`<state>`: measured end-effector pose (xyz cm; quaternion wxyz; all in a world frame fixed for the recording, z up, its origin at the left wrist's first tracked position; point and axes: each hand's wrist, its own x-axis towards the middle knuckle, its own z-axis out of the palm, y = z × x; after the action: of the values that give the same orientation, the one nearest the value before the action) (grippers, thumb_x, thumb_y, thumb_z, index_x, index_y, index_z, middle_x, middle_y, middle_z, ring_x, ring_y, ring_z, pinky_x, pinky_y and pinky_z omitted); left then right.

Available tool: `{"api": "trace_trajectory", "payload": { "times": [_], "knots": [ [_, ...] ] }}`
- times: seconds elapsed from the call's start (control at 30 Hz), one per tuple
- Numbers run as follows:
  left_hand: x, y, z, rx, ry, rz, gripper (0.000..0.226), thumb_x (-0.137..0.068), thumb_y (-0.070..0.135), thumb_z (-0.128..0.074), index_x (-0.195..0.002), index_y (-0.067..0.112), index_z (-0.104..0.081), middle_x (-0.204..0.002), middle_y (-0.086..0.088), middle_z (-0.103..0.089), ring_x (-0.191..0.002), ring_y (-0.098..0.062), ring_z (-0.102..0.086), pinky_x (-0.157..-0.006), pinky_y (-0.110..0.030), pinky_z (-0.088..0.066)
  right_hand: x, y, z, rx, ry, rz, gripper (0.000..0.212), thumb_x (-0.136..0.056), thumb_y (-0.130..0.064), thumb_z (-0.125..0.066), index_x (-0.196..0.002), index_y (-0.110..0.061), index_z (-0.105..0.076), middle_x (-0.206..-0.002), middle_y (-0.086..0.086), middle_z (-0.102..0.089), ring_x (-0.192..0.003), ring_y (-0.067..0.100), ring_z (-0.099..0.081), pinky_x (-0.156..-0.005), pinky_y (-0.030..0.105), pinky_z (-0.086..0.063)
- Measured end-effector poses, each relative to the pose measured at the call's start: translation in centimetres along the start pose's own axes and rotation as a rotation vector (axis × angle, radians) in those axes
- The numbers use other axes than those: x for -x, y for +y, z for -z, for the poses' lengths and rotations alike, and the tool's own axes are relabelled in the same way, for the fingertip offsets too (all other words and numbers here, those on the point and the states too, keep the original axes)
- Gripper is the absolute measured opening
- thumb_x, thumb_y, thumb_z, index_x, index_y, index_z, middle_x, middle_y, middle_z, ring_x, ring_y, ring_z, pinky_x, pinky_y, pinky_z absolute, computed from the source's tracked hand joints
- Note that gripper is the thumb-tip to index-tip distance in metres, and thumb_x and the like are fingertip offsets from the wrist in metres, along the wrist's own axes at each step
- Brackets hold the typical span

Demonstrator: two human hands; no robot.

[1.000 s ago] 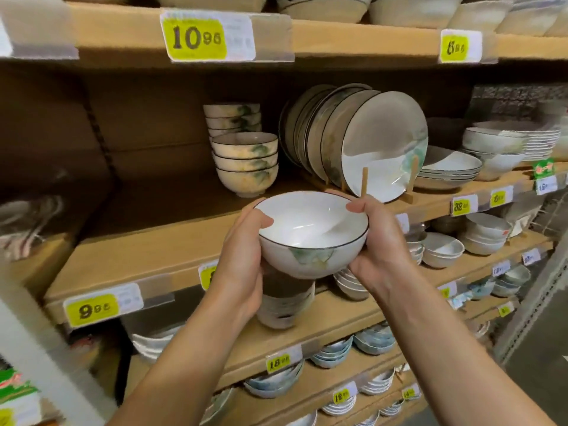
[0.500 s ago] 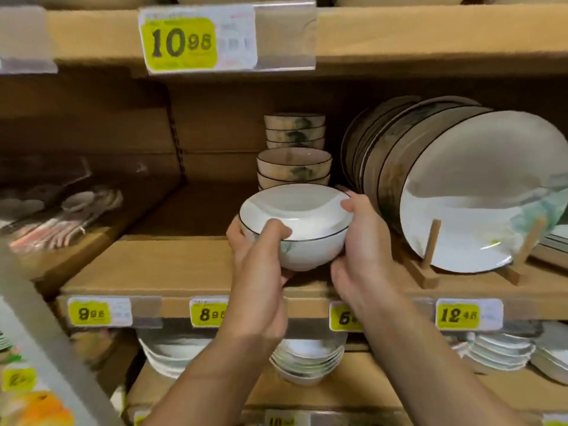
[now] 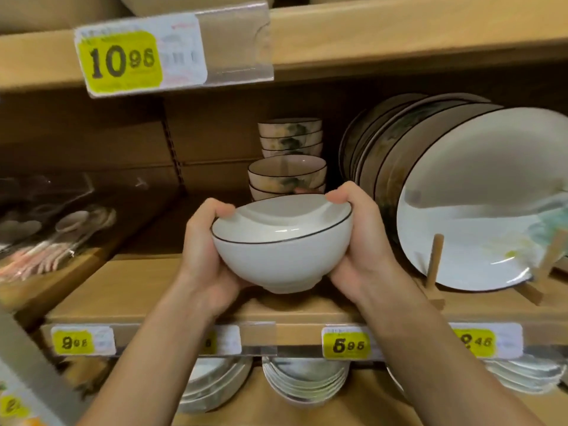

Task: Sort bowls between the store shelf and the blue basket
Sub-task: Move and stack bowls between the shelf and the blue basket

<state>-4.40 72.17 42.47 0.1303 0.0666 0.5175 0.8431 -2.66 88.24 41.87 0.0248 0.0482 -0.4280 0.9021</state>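
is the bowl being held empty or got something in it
Empty: the bowl shows only bare white glaze inside.

The bowl (image 3: 281, 244) has come up over the shelf (image 3: 147, 290) edge, tilted now (its green mark turned out of sight), with the left hand (image 3: 203, 259) and right hand (image 3: 362, 241) cupping lower beneath it.

large dark-rimmed plates (image 3: 479, 210) stand on edge in a wooden rack (image 3: 435, 259) at the right. clear-wrapped packs of spoons (image 3: 52, 235) lie at the left. a yellow 10.96 tag (image 3: 123, 61) hangs above; a 9.96 tag (image 3: 75, 342) and a 5.95 tag (image 3: 349, 345) sit below.
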Motion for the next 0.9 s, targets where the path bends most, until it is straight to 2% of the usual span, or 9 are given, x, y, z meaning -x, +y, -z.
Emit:
{"api": "trace_trajectory", "payload": {
  "times": [0.07, 0.13, 0.27, 0.4, 0.5, 0.6, 0.7, 0.8, 0.9],
  "knots": [
    [0.0, 0.1, -0.2, 0.014, 0.017, 0.008, 0.047, -0.089, 0.041, -0.041, -0.09, 0.011, -0.077, -0.09, -0.011, -0.075, -0.074, -0.027, -0.071, -0.055, -0.032, -0.056, 0.1, 0.4, -0.2, -0.017, 0.049, 0.041, 0.029, -0.08, -0.024, -0.048, -0.093, -0.008, -0.069, -0.089, 0.013, -0.074, -0.08, 0.025, -0.072, -0.073, 0.035, -0.058],
    [0.7, -0.9, -0.7, 0.038, 0.032, -0.122, 0.051, -0.092, 0.046, -0.039, -0.113, 0.01, -0.068, -0.101, -0.011, -0.074, -0.087, -0.026, -0.072, -0.061, -0.033, -0.059, 0.1, 0.5, -0.7, -0.015, 0.118, 0.086, 0.029, -0.082, -0.024, -0.047, -0.095, -0.009, -0.068, -0.087, 0.012, -0.074, -0.078, 0.024, -0.072, -0.071, 0.035, -0.057],
    [2.6, -3.6, -2.0, 0.011, 0.018, -0.373, 0.066, -0.077, 0.042, -0.062, -0.135, 0.016, -0.047, -0.12, -0.008, -0.068, -0.111, -0.024, -0.065, -0.091, -0.044, -0.054, 0.2, 1.3, -1.4, 0.104, 0.271, 0.19, 0.034, -0.082, -0.029, -0.049, -0.107, -0.013, -0.066, -0.097, 0.012, -0.074, -0.089, 0.024, -0.072, -0.075, 0.04, -0.058],
    [1.3, -2.3, -1.1, 0.032, 0.067, -0.335, 0.047, -0.078, 0.035, -0.048, -0.116, 0.015, -0.065, -0.108, -0.009, -0.073, -0.104, -0.025, -0.068, -0.084, -0.044, -0.055, 1.4, 2.9, -1.3, 0.255, 0.225, 0.325, 0.028, -0.081, -0.039, -0.051, -0.097, -0.034, -0.073, -0.103, -0.001, -0.074, -0.097, 0.011, -0.07, -0.076, 0.026, -0.057],
    [-0.3, -0.3, 0.6, 0.117, 0.056, -0.28, 0.042, -0.082, 0.03, -0.039, -0.088, 0.014, -0.077, -0.093, -0.01, -0.075, -0.088, -0.025, -0.072, -0.072, -0.035, -0.058, 2.1, 2.2, -0.2, 0.385, 0.066, 0.302, 0.049, -0.081, -0.056, -0.056, -0.124, -0.034, -0.062, -0.127, -0.005, -0.065, -0.12, 0.01, -0.059, -0.104, 0.035, -0.046],
    [-1.2, 1.4, 1.8, 0.078, -0.013, -0.16, 0.039, -0.083, 0.03, -0.04, -0.071, 0.015, -0.073, -0.081, -0.009, -0.072, -0.073, -0.024, -0.071, -0.062, -0.034, -0.059, 2.7, 1.0, 0.5, 0.533, -0.225, 0.218, 0.066, -0.085, -0.053, -0.063, -0.14, -0.022, -0.046, -0.135, -0.001, -0.06, -0.128, 0.015, -0.053, -0.108, 0.037, -0.042],
    [-1.5, 1.8, 2.7, -0.02, -0.116, -0.074, 0.05, -0.088, 0.04, -0.037, -0.1, 0.007, -0.071, -0.106, -0.015, -0.072, -0.095, -0.03, -0.071, -0.08, -0.043, -0.056, 2.9, 0.7, 0.3, 0.558, -0.239, 0.215, 0.079, -0.072, -0.044, -0.077, -0.14, -0.017, -0.046, -0.132, 0.001, -0.062, -0.124, 0.016, -0.058, -0.1, 0.028, -0.048],
    [-1.4, 2.5, 2.8, 0.012, -0.313, -0.107, 0.066, -0.092, 0.057, -0.034, -0.121, 0.007, -0.066, -0.127, -0.02, -0.063, -0.119, -0.035, -0.059, -0.098, -0.049, -0.049, 2.6, 0.3, -0.4, 0.453, -0.159, 0.295, 0.074, -0.067, -0.03, -0.082, -0.132, -0.008, -0.054, -0.118, 0.003, -0.07, -0.096, 0.006, -0.069, -0.082, 0.019, -0.054],
    [-2.1, 4.0, 2.9, -0.106, -0.428, -0.217, 0.076, -0.072, 0.055, -0.074, -0.132, 0.011, -0.058, -0.136, -0.012, -0.058, -0.129, -0.028, -0.052, -0.108, -0.048, -0.039, 1.4, -1.2, -1.0, 0.426, -0.075, 0.41, 0.063, -0.063, -0.031, -0.086, -0.118, -0.011, -0.061, -0.113, 0.003, -0.073, -0.104, 0.013, -0.069, -0.082, 0.023, -0.055]
  ]
}}
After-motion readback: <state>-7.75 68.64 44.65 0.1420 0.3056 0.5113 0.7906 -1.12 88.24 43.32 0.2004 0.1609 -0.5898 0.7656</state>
